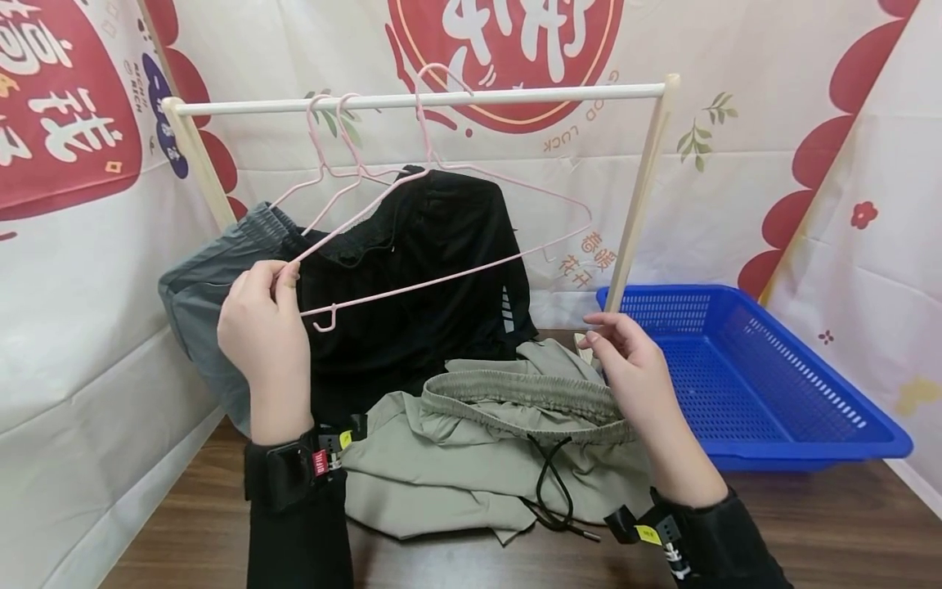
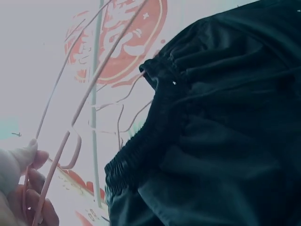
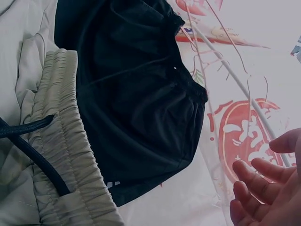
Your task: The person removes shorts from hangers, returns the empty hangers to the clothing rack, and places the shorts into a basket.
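Observation:
My left hand (image 1: 265,323) pinches the left end of a pink clothes hanger (image 1: 456,282) that carries no garment; its hook is at the white rail. In the left wrist view, thumb and fingers are around the pink wire. My right hand (image 1: 633,360), fingers loosely bent and holding nothing, hovers by the rack's right post, above grey-green shorts (image 1: 471,470). Those shorts lie on the table, elastic waistband upward, with a dark drawstring (image 1: 548,483). Black shorts (image 1: 441,237) and grey shorts (image 1: 213,278) hang behind on other pink hangers.
A clothes rack with a white rail (image 1: 515,96) and pale wooden posts (image 1: 640,196) spans the scene. To the right sits a blue plastic basket (image 1: 802,450) on the brown wooden table (image 1: 177,523). Printed cloth (image 1: 736,49) forms the backdrop and sides.

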`<action>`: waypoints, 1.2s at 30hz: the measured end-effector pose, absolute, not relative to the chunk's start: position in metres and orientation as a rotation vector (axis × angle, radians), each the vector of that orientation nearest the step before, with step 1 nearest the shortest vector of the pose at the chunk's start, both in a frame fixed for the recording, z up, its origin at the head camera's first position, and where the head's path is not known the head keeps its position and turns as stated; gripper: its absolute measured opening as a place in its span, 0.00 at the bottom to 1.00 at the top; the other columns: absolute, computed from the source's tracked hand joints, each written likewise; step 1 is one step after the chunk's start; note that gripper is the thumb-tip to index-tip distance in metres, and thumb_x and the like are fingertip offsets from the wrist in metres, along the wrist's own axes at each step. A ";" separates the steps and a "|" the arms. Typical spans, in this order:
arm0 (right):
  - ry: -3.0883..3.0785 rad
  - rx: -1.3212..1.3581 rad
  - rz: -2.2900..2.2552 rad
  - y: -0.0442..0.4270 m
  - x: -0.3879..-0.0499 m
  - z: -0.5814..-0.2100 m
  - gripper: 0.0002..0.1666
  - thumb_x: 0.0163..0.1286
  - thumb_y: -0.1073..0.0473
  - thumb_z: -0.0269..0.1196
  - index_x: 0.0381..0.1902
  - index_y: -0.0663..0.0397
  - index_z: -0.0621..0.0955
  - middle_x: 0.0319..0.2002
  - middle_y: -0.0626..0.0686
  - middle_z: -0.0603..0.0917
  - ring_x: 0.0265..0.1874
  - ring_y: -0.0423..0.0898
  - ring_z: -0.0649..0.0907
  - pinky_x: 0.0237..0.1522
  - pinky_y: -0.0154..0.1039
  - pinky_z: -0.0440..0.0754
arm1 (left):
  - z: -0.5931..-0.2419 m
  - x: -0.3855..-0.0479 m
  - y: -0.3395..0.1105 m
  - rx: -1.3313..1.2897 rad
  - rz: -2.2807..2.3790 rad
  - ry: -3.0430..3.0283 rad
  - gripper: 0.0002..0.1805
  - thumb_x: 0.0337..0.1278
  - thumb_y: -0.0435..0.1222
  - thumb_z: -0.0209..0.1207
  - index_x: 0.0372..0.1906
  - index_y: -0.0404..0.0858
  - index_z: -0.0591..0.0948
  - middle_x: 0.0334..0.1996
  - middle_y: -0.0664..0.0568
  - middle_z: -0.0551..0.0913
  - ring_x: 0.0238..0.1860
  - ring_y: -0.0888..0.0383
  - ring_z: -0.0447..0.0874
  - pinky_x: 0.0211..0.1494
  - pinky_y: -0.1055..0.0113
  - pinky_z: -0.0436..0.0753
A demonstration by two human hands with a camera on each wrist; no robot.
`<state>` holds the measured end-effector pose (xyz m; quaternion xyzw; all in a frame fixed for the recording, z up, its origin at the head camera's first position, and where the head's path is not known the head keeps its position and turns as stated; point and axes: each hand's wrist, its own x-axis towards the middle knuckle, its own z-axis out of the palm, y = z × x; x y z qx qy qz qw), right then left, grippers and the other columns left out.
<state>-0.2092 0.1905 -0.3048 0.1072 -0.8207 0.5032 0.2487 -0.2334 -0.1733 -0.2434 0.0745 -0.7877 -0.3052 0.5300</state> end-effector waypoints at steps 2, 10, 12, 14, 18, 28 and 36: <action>-2.236 0.285 1.368 0.190 -0.209 -0.305 0.16 0.77 0.56 0.53 0.57 0.53 0.78 0.39 0.55 0.83 0.31 0.42 0.75 0.25 0.34 0.72 | -0.240 -0.235 -0.170 0.180 -0.733 -1.879 0.22 0.67 0.50 0.54 0.42 0.35 0.85 0.28 0.43 0.81 0.32 0.46 0.76 0.32 0.57 0.66; -2.250 0.271 1.371 0.191 -0.207 -0.305 0.16 0.77 0.55 0.52 0.57 0.53 0.78 0.39 0.56 0.83 0.32 0.43 0.76 0.27 0.35 0.73 | -0.227 -0.240 -0.158 0.165 -0.705 -1.891 0.19 0.68 0.48 0.56 0.41 0.35 0.86 0.28 0.44 0.82 0.30 0.48 0.76 0.30 0.57 0.66; -2.252 0.274 1.369 0.191 -0.207 -0.305 0.16 0.77 0.55 0.52 0.57 0.53 0.78 0.39 0.56 0.83 0.32 0.43 0.76 0.27 0.35 0.73 | -0.226 -0.241 -0.155 0.167 -0.696 -1.902 0.18 0.68 0.47 0.56 0.41 0.36 0.86 0.28 0.44 0.82 0.29 0.48 0.76 0.29 0.57 0.66; -2.255 0.278 1.366 0.191 -0.206 -0.305 0.16 0.77 0.55 0.52 0.57 0.53 0.78 0.39 0.55 0.83 0.33 0.43 0.76 0.28 0.34 0.73 | -0.225 -0.242 -0.153 0.171 -0.691 -1.916 0.18 0.68 0.47 0.56 0.41 0.36 0.86 0.28 0.44 0.81 0.28 0.48 0.76 0.29 0.58 0.66; -2.259 0.279 1.368 0.191 -0.206 -0.306 0.16 0.77 0.55 0.52 0.57 0.53 0.77 0.39 0.55 0.83 0.34 0.43 0.77 0.31 0.34 0.73 | -0.225 -0.243 -0.149 0.171 -0.686 -1.934 0.18 0.68 0.47 0.56 0.42 0.36 0.86 0.27 0.44 0.81 0.27 0.48 0.75 0.28 0.59 0.66; -2.265 0.277 1.379 0.191 -0.205 -0.304 0.17 0.78 0.54 0.51 0.57 0.53 0.77 0.40 0.56 0.83 0.36 0.44 0.77 0.32 0.34 0.73 | -0.225 -0.249 -0.139 0.165 -0.659 -1.983 0.16 0.68 0.46 0.57 0.41 0.37 0.86 0.27 0.45 0.81 0.28 0.48 0.77 0.28 0.57 0.68; -2.260 0.298 1.387 0.190 -0.206 -0.303 0.16 0.77 0.54 0.52 0.57 0.53 0.77 0.39 0.54 0.83 0.36 0.44 0.77 0.31 0.34 0.74 | -0.234 -0.251 -0.136 0.157 -0.658 -2.006 0.16 0.67 0.45 0.57 0.40 0.37 0.86 0.26 0.45 0.81 0.26 0.49 0.75 0.28 0.59 0.66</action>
